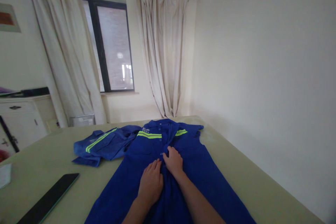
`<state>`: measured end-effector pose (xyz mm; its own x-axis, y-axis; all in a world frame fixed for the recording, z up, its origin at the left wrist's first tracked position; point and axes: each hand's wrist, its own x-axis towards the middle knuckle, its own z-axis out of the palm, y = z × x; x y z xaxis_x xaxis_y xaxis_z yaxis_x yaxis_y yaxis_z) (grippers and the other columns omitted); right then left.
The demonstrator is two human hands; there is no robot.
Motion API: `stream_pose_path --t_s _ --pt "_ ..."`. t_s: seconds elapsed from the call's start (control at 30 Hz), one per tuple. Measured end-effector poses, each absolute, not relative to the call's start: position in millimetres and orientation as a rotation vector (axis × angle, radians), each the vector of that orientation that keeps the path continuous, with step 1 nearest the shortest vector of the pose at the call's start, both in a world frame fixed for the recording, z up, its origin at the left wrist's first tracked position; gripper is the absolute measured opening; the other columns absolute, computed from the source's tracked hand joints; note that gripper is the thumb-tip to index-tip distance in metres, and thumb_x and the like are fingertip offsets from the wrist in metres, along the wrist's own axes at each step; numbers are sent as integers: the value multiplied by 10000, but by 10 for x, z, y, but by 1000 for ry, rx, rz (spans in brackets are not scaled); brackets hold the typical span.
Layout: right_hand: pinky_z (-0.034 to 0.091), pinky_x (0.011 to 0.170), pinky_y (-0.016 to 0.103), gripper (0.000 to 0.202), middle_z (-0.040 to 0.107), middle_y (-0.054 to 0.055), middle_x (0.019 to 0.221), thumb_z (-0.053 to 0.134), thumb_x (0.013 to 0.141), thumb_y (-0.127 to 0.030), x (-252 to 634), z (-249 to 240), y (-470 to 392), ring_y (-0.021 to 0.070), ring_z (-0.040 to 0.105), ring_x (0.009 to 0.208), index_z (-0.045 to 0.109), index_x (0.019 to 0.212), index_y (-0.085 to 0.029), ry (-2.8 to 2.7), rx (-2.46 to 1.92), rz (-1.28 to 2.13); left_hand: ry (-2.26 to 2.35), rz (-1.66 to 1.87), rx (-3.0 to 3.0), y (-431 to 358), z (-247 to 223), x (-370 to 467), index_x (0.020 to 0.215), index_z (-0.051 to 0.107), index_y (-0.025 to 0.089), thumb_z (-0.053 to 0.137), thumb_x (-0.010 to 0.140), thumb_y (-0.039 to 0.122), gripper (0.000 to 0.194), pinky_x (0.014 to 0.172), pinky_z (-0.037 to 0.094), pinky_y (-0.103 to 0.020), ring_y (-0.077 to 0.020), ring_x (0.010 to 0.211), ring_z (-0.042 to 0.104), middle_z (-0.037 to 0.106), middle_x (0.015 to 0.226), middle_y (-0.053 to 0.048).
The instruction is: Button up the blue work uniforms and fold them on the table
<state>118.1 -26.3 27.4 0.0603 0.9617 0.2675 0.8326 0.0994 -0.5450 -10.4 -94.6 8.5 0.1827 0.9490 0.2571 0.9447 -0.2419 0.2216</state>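
The blue work shirt (168, 168) lies flat on the desk (262, 182), its long axis running straight away from the person, and both the left hand (151, 182) and right hand (173, 161) rest open-palmed, grasping nothing, side by side on its button placket.

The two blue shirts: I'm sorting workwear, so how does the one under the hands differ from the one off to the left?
The near shirt lies spread flat, front up; the far shirt is bunched and crumpled. The near shirt has the left hand and right hand resting on its front opening; the far shirt is untouched. The near shirt looks larger in view, being closer. Both are blue with yellow-green reflective stripes, lying on the table.
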Motion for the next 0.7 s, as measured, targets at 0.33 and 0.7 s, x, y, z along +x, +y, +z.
stream_pose_path --t_s 0.33,0.7 --pt "455 690 279 91 679 28 792 568 863 -243 1286 81 -191 198 640 729 655 845 -221 -1515 -1459 350 2006 587 2262 -300 338 -33 1069 632 230 472 987 243 180 888 457 -315 -219 1088 621 670 1128 -67" --pt "436 666 264 153 667 18 806 576 892 -253 1252 114 -200 176 634 717 726 864 -234 -1676 -1429 356 1990 673 2175 -262 195 -57 1045 621 209 500 982 293 159 870 437 -307 -212 1035 620 664 1071 -69"
